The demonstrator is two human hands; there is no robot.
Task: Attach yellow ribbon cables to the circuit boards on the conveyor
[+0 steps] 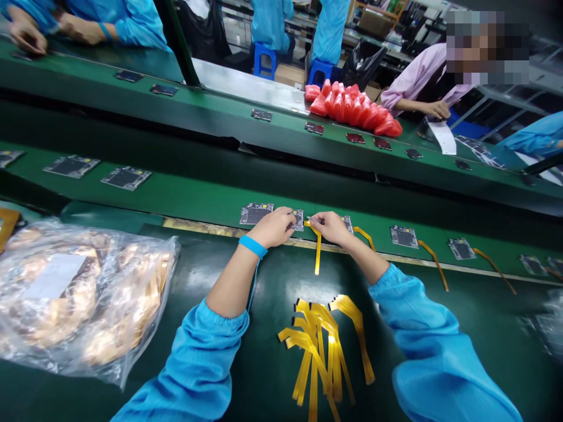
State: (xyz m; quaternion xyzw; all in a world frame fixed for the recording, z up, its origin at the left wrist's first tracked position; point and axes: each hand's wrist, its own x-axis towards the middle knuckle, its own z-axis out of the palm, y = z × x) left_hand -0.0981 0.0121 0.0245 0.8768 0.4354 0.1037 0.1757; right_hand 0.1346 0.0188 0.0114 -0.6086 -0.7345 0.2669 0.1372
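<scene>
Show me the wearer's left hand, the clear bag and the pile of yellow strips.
Left hand (273, 227): head view, back of hand.
Clear bag (108, 293): head view, plastic near middle.
Pile of yellow strips (334, 354): head view, middle strip.

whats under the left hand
A board: its right part shows past the fingertips, over the green belt. The rest of the board is covered by the left hand, and what lies beneath the palm cannot be seen.

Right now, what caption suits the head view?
Left hand on a circuit board, right hand at a yellow ribbon cable.
</scene>
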